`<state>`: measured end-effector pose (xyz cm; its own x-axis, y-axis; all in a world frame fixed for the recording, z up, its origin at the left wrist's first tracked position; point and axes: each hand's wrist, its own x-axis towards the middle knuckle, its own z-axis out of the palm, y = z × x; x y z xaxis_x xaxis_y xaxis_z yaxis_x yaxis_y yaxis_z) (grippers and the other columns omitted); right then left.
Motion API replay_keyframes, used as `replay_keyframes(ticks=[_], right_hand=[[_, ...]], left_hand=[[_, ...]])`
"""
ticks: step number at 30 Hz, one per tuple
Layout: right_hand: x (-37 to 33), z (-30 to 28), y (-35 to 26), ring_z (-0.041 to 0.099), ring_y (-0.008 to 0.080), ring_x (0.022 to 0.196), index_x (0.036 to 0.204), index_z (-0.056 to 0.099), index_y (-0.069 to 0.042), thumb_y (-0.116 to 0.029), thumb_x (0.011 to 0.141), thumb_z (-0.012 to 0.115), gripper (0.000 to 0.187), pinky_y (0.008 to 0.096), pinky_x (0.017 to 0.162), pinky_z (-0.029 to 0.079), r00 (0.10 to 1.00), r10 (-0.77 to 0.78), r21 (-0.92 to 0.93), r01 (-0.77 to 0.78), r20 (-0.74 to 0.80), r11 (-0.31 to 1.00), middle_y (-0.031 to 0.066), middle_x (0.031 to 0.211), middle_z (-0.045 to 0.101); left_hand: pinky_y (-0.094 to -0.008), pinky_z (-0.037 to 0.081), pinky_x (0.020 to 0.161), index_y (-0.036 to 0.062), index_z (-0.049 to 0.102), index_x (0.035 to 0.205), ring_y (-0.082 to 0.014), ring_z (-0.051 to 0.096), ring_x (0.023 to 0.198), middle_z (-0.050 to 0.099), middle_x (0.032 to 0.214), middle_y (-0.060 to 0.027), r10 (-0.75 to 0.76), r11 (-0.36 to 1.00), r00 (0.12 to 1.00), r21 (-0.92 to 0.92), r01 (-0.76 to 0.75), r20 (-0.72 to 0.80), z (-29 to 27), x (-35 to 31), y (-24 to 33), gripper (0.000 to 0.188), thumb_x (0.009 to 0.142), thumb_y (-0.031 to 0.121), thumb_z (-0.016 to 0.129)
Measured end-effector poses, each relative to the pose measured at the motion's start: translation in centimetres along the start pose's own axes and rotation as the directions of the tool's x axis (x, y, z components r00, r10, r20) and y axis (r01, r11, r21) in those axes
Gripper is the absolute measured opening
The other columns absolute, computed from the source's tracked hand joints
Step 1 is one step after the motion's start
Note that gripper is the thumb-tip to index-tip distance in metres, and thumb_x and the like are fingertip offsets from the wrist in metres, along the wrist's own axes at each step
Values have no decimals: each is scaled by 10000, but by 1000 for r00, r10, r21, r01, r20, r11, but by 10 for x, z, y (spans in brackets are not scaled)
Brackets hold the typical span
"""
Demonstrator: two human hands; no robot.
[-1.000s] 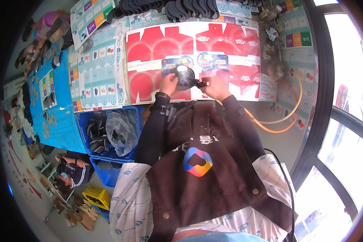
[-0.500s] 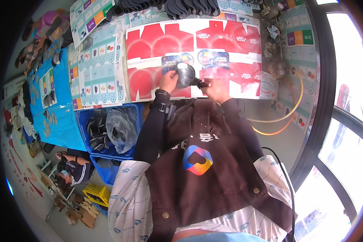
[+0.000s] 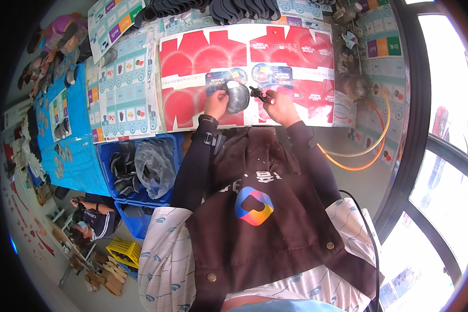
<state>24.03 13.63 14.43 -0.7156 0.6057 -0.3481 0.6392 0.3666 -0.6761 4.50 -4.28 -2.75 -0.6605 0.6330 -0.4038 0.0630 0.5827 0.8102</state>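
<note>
My left hand pinches the left edge of a dark grey, rounded insole-like piece, which has a pale patch at its top. Beside it, a little to the right, my right hand is closed around a small black tool whose tip points toward the piece. A narrow gap separates tool and piece. Both hands are over red printed cardboard sheets marked with whitish rings. Fine detail of the tool is too small to make out.
Rows of black curved pieces lie along the far edge. A blue crate with dark pieces and a clear plastic bag stands left of me. Yellow and orange hoses loop at the right. Another person is at lower left.
My right hand has shifted slightly right with the black tool, drawing it away from the grey piece. My left hand still holds the piece, now tilted a little differently.
</note>
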Motion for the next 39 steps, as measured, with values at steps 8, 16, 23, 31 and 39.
replay_keyframes(ticks=[8,16,23,31,39], right_hand=[[-9,15,11,673,459,859,1006,694,-8,-201,829,600,278,528,775,519,961,60,-137,-24,270,990,281,847,681],[2,9,8,670,288,638,983,677,6,-158,775,639,268,415,663,512,969,114,419,-198,218,886,191,767,688],[13,18,21,677,425,873,971,691,-11,-216,786,571,301,478,760,519,985,91,402,-143,145,904,266,831,680],[19,20,34,650,459,880,900,695,-5,-261,744,610,311,495,773,507,990,66,471,-115,121,874,264,866,678],[25,28,53,665,439,909,963,718,-11,-265,738,628,351,485,796,514,983,55,488,-135,174,862,259,904,692]], left_hand=[[-307,561,791,-20,649,1170,-185,718,890,747,1014,-121,72,992,997,104,-69,-23,2,-1,10,359,923,226,736],[-342,557,834,-9,632,1208,-235,716,960,737,1078,-144,29,983,999,179,-32,22,-9,1,15,433,899,268,757],[-321,579,823,0,545,1337,-203,686,969,656,1176,-104,-215,943,966,-228,243,141,-51,-5,8,389,1001,175,637],[-340,595,811,18,573,1279,-214,695,989,661,1144,-109,-380,846,924,-386,369,49,-102,-27,4,332,988,160,649],[-362,572,899,-6,543,1296,-241,669,1071,648,1146,-121,-361,869,930,-338,361,65,-102,-26,26,375,990,188,640]])
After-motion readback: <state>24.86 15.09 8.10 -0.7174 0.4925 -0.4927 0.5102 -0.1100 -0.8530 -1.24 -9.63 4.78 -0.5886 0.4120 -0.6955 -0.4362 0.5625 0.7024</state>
